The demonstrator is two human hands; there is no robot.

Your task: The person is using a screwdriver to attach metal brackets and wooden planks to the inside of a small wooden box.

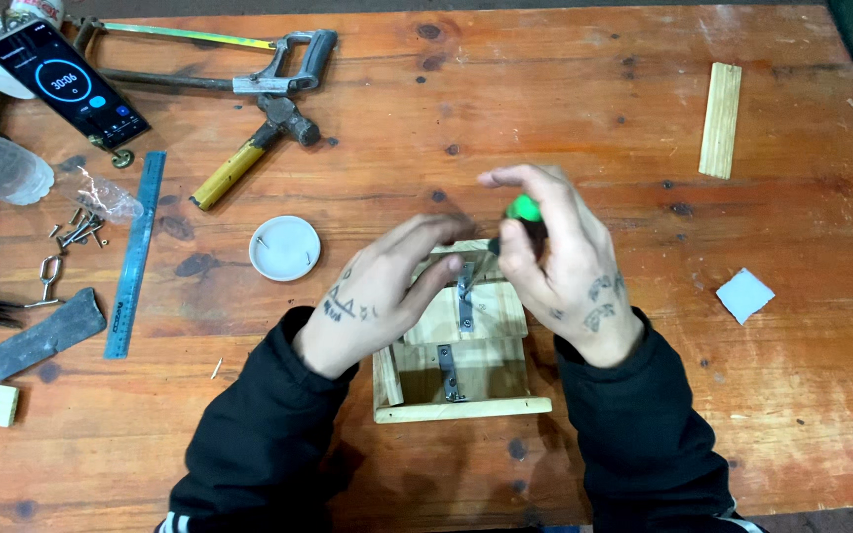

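Note:
A small pale wooden box (466,380) with metal hinge strips (450,373) sits on the wooden table near the front edge. My left hand (379,294) rests on the box's top left, fingers pressing the lid by the upper hinge. My right hand (560,262) is closed around a screwdriver with a green and black handle (523,210), held upright over the box's top edge. The screwdriver's tip is hidden behind my fingers.
A white round lid (284,248) holding small nails lies left of the box. Farther left: a blue ruler (136,252), hammer (254,148), hacksaw (219,59), phone (66,81), loose screws (79,229), grey sharpening stone (46,334). A wood strip (721,119) and white paper (744,294) lie right.

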